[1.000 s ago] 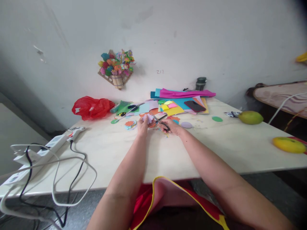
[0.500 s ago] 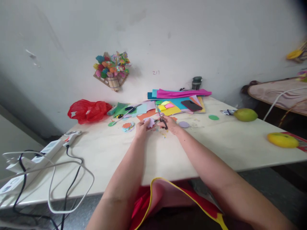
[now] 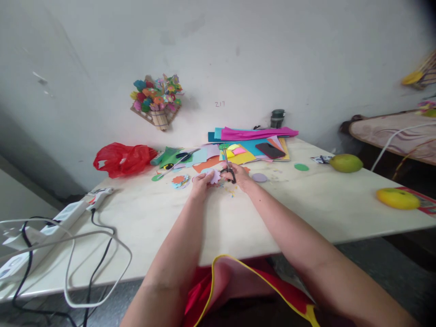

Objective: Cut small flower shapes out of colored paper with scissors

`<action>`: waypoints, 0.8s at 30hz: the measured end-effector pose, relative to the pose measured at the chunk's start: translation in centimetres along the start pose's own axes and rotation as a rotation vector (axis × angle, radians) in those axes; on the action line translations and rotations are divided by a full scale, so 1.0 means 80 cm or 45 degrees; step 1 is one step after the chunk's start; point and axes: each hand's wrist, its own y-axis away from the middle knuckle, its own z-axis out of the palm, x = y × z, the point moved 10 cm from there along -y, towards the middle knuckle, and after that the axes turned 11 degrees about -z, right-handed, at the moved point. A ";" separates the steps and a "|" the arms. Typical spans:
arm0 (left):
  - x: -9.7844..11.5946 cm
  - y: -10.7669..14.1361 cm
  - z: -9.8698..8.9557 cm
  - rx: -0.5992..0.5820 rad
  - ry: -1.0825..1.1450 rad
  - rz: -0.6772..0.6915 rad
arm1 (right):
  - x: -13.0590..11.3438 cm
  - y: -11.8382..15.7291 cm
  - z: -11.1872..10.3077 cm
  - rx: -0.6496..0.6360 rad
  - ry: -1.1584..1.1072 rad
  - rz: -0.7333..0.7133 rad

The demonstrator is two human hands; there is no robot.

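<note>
A lavender paper flower (image 3: 214, 175) with a scalloped edge is pinched in my left hand (image 3: 201, 182). My right hand (image 3: 240, 177) grips black-handled scissors (image 3: 229, 172), their blades pointing up and away from me, just right of the flower. Tiny paper scraps (image 3: 232, 190) lie on the table below the hands. Left of my left hand sits a small pile of cut paper shapes (image 3: 180, 181), an orange one on top. To the right of my right hand lie a lavender paper circle (image 3: 259, 177) and a green paper circle (image 3: 301, 167).
Coloured sheets (image 3: 250, 146) and a dark phone (image 3: 270, 150) lie at the back. A red plastic bag (image 3: 124, 159) and a second pair of scissors (image 3: 184, 156) are back left. A power strip (image 3: 64, 219) with cables stands left. A green mango (image 3: 345, 163) and a yellow mango (image 3: 398, 198) rest right.
The scissors have turned slightly, and the flower now shows more of its face to the right of my left fingers. The whole view has shifted a little.
</note>
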 end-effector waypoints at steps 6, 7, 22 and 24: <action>-0.008 -0.011 -0.004 -0.039 -0.085 0.032 | -0.001 -0.002 -0.002 0.037 -0.028 -0.022; -0.010 -0.013 -0.003 -0.049 -0.112 0.032 | 0.000 -0.003 -0.003 0.048 -0.028 -0.018; 0.001 -0.007 -0.007 0.005 0.012 0.091 | -0.001 0.004 0.005 0.006 0.025 0.051; 0.007 -0.003 -0.007 0.017 0.039 0.103 | 0.001 0.008 0.008 -0.062 0.049 0.106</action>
